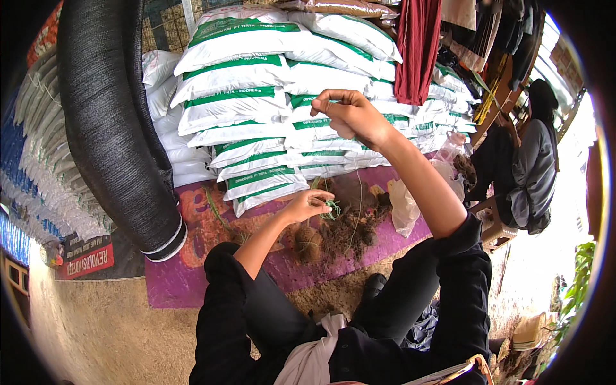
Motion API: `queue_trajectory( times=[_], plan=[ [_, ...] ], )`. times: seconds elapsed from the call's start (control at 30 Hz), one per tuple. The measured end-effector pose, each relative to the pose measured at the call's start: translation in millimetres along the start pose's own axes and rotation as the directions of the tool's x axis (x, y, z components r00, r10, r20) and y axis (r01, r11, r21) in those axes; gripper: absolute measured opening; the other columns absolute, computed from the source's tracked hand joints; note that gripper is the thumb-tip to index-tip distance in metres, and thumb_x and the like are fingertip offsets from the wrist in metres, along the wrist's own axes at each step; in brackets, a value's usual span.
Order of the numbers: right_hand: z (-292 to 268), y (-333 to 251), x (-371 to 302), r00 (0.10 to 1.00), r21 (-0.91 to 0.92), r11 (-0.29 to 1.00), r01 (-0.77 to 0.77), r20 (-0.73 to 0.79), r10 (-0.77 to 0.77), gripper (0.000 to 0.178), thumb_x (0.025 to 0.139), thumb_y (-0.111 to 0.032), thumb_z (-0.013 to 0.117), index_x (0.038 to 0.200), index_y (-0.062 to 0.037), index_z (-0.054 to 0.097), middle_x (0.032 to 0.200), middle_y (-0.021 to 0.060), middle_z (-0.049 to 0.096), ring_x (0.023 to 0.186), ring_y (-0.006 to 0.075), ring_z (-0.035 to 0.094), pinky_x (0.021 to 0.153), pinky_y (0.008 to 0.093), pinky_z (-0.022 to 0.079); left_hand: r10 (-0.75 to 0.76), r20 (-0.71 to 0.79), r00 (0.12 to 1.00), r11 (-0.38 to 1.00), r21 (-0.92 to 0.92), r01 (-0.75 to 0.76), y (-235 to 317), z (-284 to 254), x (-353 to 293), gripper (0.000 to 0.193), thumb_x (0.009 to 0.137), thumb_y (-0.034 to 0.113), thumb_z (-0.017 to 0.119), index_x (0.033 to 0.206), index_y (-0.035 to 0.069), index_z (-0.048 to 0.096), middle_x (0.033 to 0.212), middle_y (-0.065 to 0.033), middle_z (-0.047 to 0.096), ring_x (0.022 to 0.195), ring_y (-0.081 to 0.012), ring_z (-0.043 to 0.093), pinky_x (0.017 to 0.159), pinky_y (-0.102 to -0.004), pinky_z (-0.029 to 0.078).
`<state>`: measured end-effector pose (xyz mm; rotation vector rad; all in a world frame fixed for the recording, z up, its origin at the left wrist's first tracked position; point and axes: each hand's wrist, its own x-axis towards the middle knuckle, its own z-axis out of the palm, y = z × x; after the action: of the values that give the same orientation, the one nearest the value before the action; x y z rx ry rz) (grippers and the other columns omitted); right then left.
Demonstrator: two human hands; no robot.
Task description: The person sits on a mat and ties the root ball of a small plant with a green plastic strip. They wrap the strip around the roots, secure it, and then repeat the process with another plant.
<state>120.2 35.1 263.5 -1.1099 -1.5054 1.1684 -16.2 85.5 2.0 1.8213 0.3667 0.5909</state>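
In front of me, low over the purple mat, my left hand (307, 206) pinches a small tangle of green string (331, 210). My right hand (353, 117) is raised higher, before the stacked sacks, with its fingers curled in. A thin pale string (361, 192) hangs beneath it toward the mat; its upper end is hard to follow, but it appears to run from those fingers. Just below my left hand sits a round brown ball (308, 244) with strands around it. Beside it lies a heap of dark fibrous soil and roots (357, 224).
White-and-green sacks (237, 106) are stacked behind the purple mat (173, 282). A black mesh roll (106, 128) stands at left. A clear plastic bag (405, 208) lies right of the soil. A person in dark clothes (536, 163) sits at far right; red cloth (417, 51) hangs above.
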Motion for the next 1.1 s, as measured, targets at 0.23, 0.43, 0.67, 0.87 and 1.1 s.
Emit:
queue_trajectory(
  times=[0.23, 0.43, 0.67, 0.87, 1.1],
  plan=[
    [-29, 22, 1, 0.975, -0.395, 0.917, 0.061, -0.172, -0.139, 0.018, 0.087, -0.018, 0.054, 0.083, -0.0016, 0.060, 0.055, -0.0031, 0.049, 0.039, 0.0034, 0.030, 0.038, 0.0220, 0.021, -0.222, -0.026, 0.975, 0.964, 0.144, 0.223, 10, -6, -1, 0.028, 0.084, 0.030, 0.061, 0.094, 0.005, 0.068, 0.081, -0.0034, 0.064, 0.071, -0.0089, 0.054, 0.066, -0.0281, 0.044],
    [-86, 104, -30, 0.952, -0.893, 0.347, -0.288, -0.306, 0.002, 0.043, 0.079, -0.035, 0.059, 0.107, -0.0033, 0.053, 0.091, 0.0198, 0.061, 0.084, 0.0347, 0.059, 0.077, 0.0403, 0.045, -0.202, -0.062, 0.977, 0.967, 0.144, 0.209, 13, -23, -5, 0.027, 0.089, 0.026, 0.052, 0.098, 0.004, 0.065, 0.080, -0.0035, 0.063, 0.069, -0.0097, 0.054, 0.064, -0.0287, 0.044],
    [-60, 144, -32, 0.979, -0.771, 0.624, -0.128, -0.197, -0.042, 0.031, 0.077, -0.021, 0.062, 0.101, -0.0025, 0.058, 0.103, 0.0196, 0.059, 0.091, 0.0332, 0.058, 0.082, 0.0375, 0.045, -0.316, -0.109, 0.943, 0.927, 0.178, 0.331, 43, -35, -16, 0.029, 0.091, 0.024, 0.048, 0.105, 0.003, 0.062, 0.086, -0.0096, 0.063, 0.067, -0.0111, 0.052, 0.064, -0.0290, 0.043],
    [-18, 215, -11, 0.993, -0.418, 0.908, -0.008, -0.108, -0.041, 0.028, 0.081, -0.015, 0.062, 0.103, 0.0025, 0.059, 0.098, 0.0139, 0.063, 0.079, 0.0157, 0.061, 0.076, 0.0274, 0.048, -0.150, -0.062, 0.987, 0.957, 0.242, 0.161, 37, -39, -14, 0.034, 0.091, 0.026, 0.049, 0.108, -0.001, 0.059, 0.096, -0.0154, 0.062, 0.084, -0.0181, 0.058, 0.073, -0.0319, 0.046],
    [-6, 197, -10, 0.923, -0.247, 0.892, -0.378, -0.024, 0.384, 0.018, 0.085, -0.016, 0.056, 0.091, 0.0005, 0.061, 0.060, 0.0001, 0.052, 0.045, 0.0067, 0.043, 0.040, 0.0217, 0.034, -0.097, -0.284, 0.954, 0.930, 0.315, 0.188, 22, -46, -21, 0.037, 0.089, 0.027, 0.051, 0.104, -0.005, 0.060, 0.090, -0.0182, 0.064, 0.079, -0.0204, 0.061, 0.068, -0.0314, 0.047]
  ],
)
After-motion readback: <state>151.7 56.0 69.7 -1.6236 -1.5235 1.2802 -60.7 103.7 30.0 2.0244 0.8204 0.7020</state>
